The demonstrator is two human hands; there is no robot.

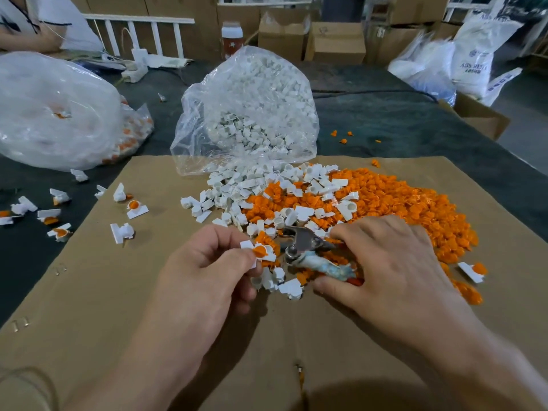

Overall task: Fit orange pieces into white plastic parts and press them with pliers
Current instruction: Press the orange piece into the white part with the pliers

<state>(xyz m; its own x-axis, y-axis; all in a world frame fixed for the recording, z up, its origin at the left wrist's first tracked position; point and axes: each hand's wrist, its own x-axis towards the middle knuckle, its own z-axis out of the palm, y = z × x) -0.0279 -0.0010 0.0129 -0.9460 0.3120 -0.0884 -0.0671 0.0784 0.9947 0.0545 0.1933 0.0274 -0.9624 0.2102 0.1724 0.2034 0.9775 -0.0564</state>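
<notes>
My left hand (207,262) pinches a white plastic part with an orange piece seated in it (262,251), held just above the cardboard sheet (148,292). My right hand (385,262) grips the wrapped handles of metal pliers (302,243), whose jaws point left, close to the held part. Behind the hands lies a heap of loose orange pieces (400,203) mixed with white parts (252,185).
A clear bag of white parts (252,108) lies open at the back of the cardboard. Another large plastic bag (56,114) sits on the left. Finished white-and-orange parts (59,229) are scattered left. Another person sits at the far left. Cardboard boxes (335,40) stand behind the table.
</notes>
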